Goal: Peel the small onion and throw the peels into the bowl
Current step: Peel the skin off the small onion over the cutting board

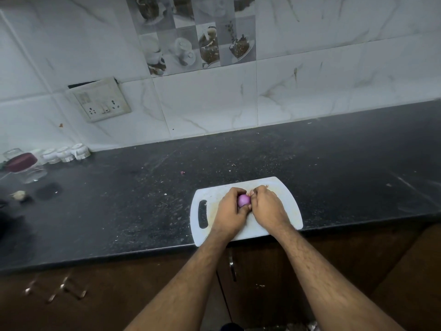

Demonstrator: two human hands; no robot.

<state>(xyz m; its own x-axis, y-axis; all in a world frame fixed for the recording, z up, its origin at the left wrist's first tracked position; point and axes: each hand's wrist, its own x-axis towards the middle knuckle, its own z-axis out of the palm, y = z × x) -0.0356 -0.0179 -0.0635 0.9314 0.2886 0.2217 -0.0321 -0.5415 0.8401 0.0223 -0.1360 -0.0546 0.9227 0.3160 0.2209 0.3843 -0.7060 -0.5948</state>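
While both my hands meet over the white cutting board (281, 191), I hold the small onion (244, 200) between them, its purple, glossy surface showing in the gap. My left hand (228, 209) curls around it from the left, fingers wrapped over the top and thumb beneath, pressed against the bulb. My right hand (267, 206) closes in from the other side, its fingertips (252, 193) pinched at the onion's right end (whether they grip a strip of peel I cannot tell, as my knuckles hide it). The board lies at the near edge of the dark speckled counter (143, 199), its handle slot toward the left. Far off at the counter's left end stand a few small white cups (65, 154) and a jar with a maroon lid (21, 162), well apart from my hands.
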